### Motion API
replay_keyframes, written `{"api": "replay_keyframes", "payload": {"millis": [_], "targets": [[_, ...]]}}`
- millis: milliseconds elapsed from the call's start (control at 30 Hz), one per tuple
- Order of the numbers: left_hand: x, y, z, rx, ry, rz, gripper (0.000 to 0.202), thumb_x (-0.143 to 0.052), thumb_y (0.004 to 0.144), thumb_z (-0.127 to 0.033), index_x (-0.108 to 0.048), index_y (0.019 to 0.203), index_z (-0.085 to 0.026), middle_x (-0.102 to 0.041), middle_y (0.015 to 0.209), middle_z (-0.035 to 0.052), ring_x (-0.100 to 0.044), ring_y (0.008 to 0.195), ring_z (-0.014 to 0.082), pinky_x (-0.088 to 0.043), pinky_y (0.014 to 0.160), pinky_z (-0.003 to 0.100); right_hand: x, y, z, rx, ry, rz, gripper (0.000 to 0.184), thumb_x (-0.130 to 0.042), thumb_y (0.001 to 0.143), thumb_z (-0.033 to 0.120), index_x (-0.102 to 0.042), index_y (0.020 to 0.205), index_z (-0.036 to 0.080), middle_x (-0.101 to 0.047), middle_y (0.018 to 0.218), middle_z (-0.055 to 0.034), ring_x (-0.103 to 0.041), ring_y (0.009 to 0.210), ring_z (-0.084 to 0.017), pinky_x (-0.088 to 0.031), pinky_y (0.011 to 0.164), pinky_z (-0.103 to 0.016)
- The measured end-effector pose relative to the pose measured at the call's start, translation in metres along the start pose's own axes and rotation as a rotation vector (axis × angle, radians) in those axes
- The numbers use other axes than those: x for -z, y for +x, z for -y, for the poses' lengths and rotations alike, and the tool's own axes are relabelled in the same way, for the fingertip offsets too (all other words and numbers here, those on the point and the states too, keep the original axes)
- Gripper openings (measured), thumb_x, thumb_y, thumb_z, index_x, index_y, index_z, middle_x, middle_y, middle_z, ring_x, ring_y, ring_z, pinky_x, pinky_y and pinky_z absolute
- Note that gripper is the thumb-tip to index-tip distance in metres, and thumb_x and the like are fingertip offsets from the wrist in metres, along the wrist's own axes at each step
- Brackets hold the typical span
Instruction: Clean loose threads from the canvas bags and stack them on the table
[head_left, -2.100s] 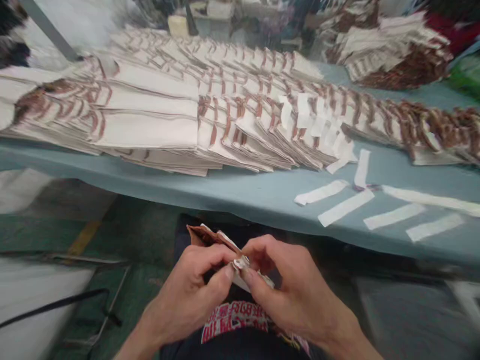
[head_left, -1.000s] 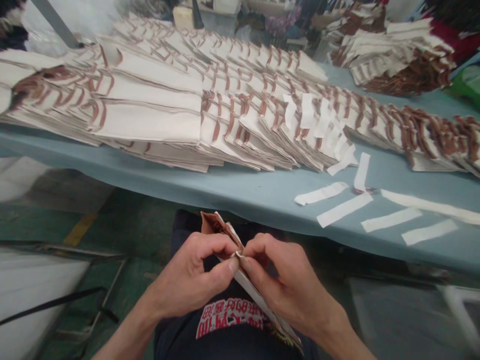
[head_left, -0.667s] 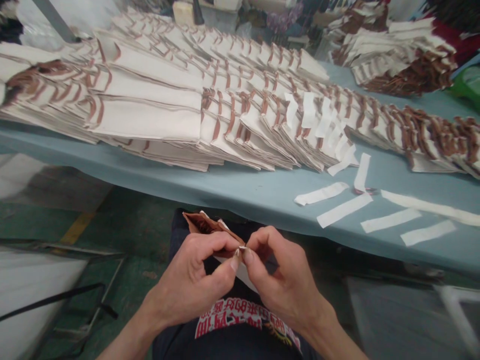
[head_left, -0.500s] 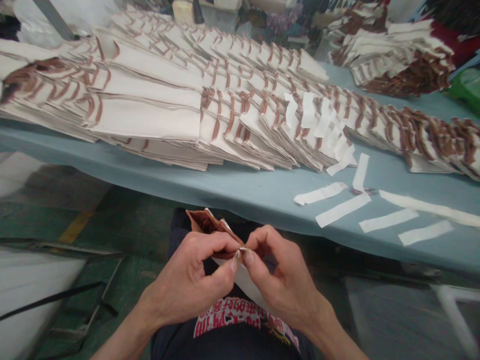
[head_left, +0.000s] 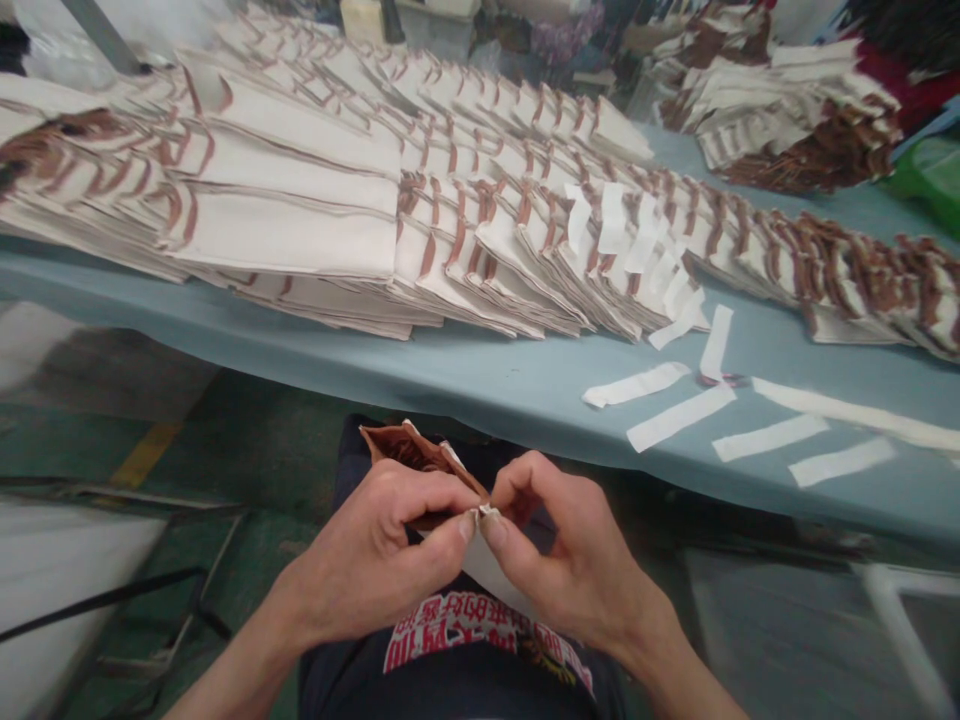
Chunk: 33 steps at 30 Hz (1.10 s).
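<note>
Over my lap, both hands pinch the edge of a white and brown fabric piece (head_left: pixel 420 447) that looks sewn. My left hand (head_left: pixel 390 550) grips it between thumb and forefinger. My right hand (head_left: pixel 562 540) pinches the same edge right beside it, the fingertips nearly touching. The brown side gapes at the upper left, and part of the white side shows below my fingers. A small white bit sticks out between the thumbs; what it is I cannot make out. My hands hide much of the piece.
Across the blue-covered table (head_left: pixel 480 375) lie long overlapping rows of white and brown fabric pieces (head_left: pixel 285 230). White strips (head_left: pixel 682 415) are spread near its front edge at the right. Another fabric pile (head_left: pixel 795 120) stands at the back right, beside a green item (head_left: pixel 930 175).
My hands stay pinched at nearly the same spot on the fabric. The fingertips have shifted slightly, and the white bit between them shows a little more. The view has moved slightly.
</note>
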<state>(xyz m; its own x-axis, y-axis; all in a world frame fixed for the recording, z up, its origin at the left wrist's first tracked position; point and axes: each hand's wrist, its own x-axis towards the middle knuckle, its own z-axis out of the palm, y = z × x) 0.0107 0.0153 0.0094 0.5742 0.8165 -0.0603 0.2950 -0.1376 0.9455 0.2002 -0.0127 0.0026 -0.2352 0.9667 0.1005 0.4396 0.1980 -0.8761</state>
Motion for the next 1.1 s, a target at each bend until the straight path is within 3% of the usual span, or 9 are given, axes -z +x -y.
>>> {"api": "replay_keyframes", "payload": {"millis": [200, 567, 867, 967, 1100], "targets": [[0.000, 0.002, 0.000, -0.024, -0.030, -0.006, 0.027, -0.053, 0.087, -0.013, -0.075, 0.071, -0.011, -0.067, 0.060, -0.0016, -0.057, 0.055, 0.0088, -0.042, 0.055, 0.016, 0.001, 0.002, 0.001, 0.004, -0.009, -0.007, 0.015, -0.058, 0.090, 0.024, -0.056, 0.075, 0.021, -0.062, 0.064, 0.0036, -0.055, 0.053, -0.010, -0.041, 0.050, -0.020], [0.001, 0.001, 0.002, 0.010, 0.007, 0.049, 0.032, -0.050, 0.091, -0.016, -0.077, 0.075, -0.011, -0.066, 0.062, -0.0005, -0.056, 0.057, 0.0112, -0.040, 0.056, 0.020, 0.000, 0.002, 0.005, -0.016, -0.100, -0.020, 0.012, -0.058, 0.086, 0.022, -0.054, 0.074, 0.021, -0.059, 0.063, 0.0047, -0.057, 0.053, -0.010, -0.042, 0.052, -0.021], [0.000, 0.000, 0.004, -0.081, -0.181, 0.015, 0.035, -0.045, 0.097, -0.013, -0.079, 0.093, -0.018, -0.080, 0.093, 0.0015, -0.072, 0.084, 0.0150, -0.050, 0.081, 0.021, -0.015, -0.002, 0.007, 0.107, -0.467, -0.281, 0.016, -0.058, 0.088, 0.029, -0.056, 0.074, 0.022, -0.061, 0.058, 0.0024, -0.059, 0.047, -0.014, -0.038, 0.050, -0.027], [-0.006, -0.001, 0.005, -0.079, -0.215, -0.034, 0.037, -0.042, 0.100, -0.018, -0.077, 0.090, -0.016, -0.078, 0.087, 0.0027, -0.071, 0.079, 0.0154, -0.051, 0.076, 0.022, -0.021, -0.003, 0.008, 0.074, -0.399, -0.332, 0.013, -0.057, 0.088, 0.029, -0.055, 0.078, 0.023, -0.062, 0.060, 0.0030, -0.060, 0.049, -0.014, -0.041, 0.050, -0.026], [-0.011, -0.002, 0.010, -0.074, -0.151, -0.110, 0.036, -0.042, 0.101, -0.023, -0.072, 0.082, -0.015, -0.073, 0.080, 0.0034, -0.066, 0.073, 0.0157, -0.049, 0.074, 0.025, -0.026, -0.006, 0.010, -0.056, -0.184, -0.295, 0.005, -0.054, 0.084, 0.022, -0.051, 0.080, 0.024, -0.063, 0.066, 0.0025, -0.063, 0.057, -0.014, -0.048, 0.055, -0.026]]}}
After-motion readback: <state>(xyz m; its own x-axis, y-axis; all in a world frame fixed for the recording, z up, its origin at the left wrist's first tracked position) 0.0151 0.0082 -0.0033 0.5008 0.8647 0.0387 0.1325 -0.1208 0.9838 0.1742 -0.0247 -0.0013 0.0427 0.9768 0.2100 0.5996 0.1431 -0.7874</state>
